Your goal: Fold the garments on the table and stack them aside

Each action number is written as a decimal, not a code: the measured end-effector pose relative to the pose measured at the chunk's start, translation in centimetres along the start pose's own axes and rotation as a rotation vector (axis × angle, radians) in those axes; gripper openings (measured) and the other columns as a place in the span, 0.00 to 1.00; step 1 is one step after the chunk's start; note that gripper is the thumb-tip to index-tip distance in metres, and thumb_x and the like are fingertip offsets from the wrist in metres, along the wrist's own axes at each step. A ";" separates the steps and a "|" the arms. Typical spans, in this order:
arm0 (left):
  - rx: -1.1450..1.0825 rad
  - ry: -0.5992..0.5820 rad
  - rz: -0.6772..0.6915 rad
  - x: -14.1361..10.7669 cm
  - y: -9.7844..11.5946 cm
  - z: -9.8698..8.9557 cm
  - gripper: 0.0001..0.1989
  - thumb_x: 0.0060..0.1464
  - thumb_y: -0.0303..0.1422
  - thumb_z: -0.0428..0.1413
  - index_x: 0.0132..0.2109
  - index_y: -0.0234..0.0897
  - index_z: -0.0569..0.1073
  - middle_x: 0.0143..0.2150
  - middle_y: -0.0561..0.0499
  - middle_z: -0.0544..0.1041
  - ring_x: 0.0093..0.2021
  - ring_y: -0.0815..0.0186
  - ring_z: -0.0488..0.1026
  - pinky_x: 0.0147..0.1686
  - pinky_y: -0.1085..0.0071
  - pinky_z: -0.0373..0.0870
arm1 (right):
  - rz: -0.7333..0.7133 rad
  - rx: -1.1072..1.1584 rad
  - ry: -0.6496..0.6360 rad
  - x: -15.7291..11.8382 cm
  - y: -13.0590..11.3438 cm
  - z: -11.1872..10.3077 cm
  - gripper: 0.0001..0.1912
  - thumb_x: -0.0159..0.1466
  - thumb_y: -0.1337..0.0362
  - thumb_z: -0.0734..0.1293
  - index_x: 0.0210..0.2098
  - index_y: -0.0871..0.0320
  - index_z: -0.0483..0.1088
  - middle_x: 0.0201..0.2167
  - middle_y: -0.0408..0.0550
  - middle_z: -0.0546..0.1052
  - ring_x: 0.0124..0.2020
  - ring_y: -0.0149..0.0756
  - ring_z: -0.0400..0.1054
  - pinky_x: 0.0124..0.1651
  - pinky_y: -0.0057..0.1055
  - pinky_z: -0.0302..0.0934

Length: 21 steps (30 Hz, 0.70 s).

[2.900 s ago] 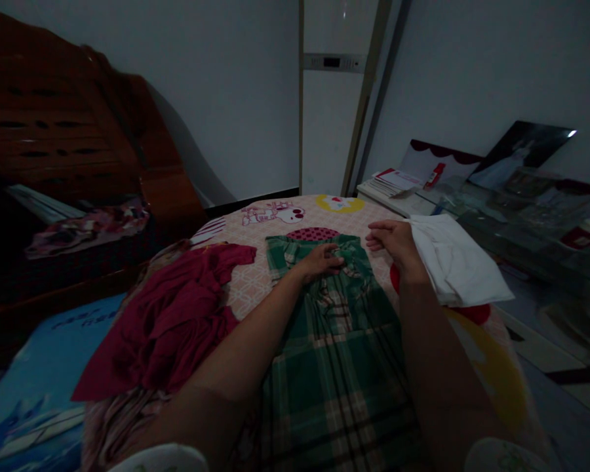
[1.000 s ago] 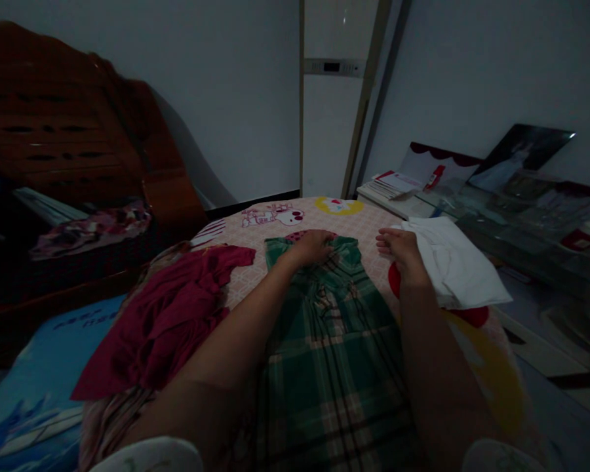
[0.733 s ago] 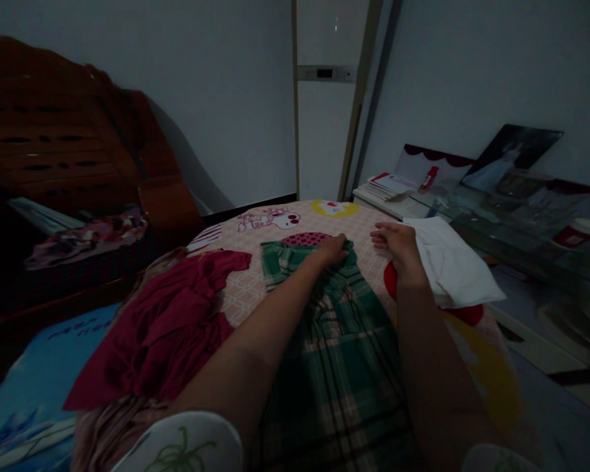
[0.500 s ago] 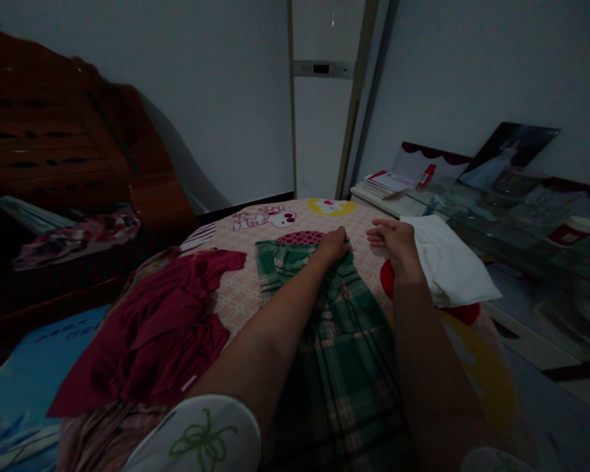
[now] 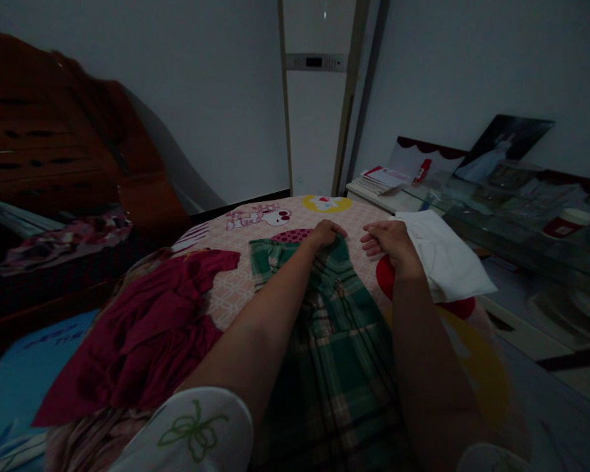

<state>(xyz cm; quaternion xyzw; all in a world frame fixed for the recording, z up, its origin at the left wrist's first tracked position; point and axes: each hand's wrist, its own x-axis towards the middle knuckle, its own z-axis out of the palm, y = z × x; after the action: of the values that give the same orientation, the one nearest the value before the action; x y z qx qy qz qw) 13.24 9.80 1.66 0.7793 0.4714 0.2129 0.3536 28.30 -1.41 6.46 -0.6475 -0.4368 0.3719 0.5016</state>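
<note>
L hand (image 5: 330,236) at top of plaid cloth (image 5: 347,367), grip unclear; R hand (image 5: 384,242) slack, unladen.
I'd smooth outward w/ light palm.

The left forearm (image 5: 268,321) covers part of the green plaid garment (image 5: 344,367), whose lower end runs past the bottom edge, and whether the fingers (image 5: 341,232) of the left hand (image 5: 327,233) pinch its top cannot be told. The left edge cuts off the wooden seat (image 5: 34,118) and the blue sheet (image 5: 27,367), the top edge the tall white unit (image 5: 312,124), whose panel (image 5: 314,62) is too small to read.
</note>
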 end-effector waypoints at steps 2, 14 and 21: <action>0.037 0.023 0.022 0.3 0.2 0.3 0.25 0.48 0.17 0.50 0.51 0.34 0.80 0.42 0.48 0.83 0.40 0.66 0.78 0.45 0.72 0.74 | 0.021 -0.052 -0.103 -0.1 0.1 0.1 0.06 0.63 0.68 0.66 0.36 0.64 0.75 0.21 0.47 0.79 0.17 0.28 0.70 0.20 0.22 0.65; 0.389 0.021 0.186 0.6 -1.6 1.4 0.25 0.52 0.21 0.54 0.57 0.38 0.75 0.59 0.46 0.75 0.59 0.63 0.71 0.60 0.69 0.65 | 0.064 -0.076 -0.313 0.8 4.6 3.6 0.14 0.67 0.71 0.61 0.49 0.63 0.74 0.49 0.56 0.79 0.21 0.26 0.72 0.20 0.23 0.65; 0.353 0.308 0.053 -3.1 -3.7 -5.1 0.24 0.59 0.25 0.52 0.62 0.32 0.69 0.63 0.41 0.71 0.57 0.63 0.73 0.59 0.69 0.66 | 0.037 -0.131 -0.314 0.9 5.4 4.0 0.19 0.67 0.70 0.60 0.56 0.63 0.71 0.43 0.53 0.80 0.20 0.26 0.70 0.20 0.23 0.64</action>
<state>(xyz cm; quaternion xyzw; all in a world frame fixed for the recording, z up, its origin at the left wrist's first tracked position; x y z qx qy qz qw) 6.24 10.01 2.26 0.7994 0.5292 0.2528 0.1302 25.93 0.08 0.32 -0.6209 -0.5210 0.4485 0.3769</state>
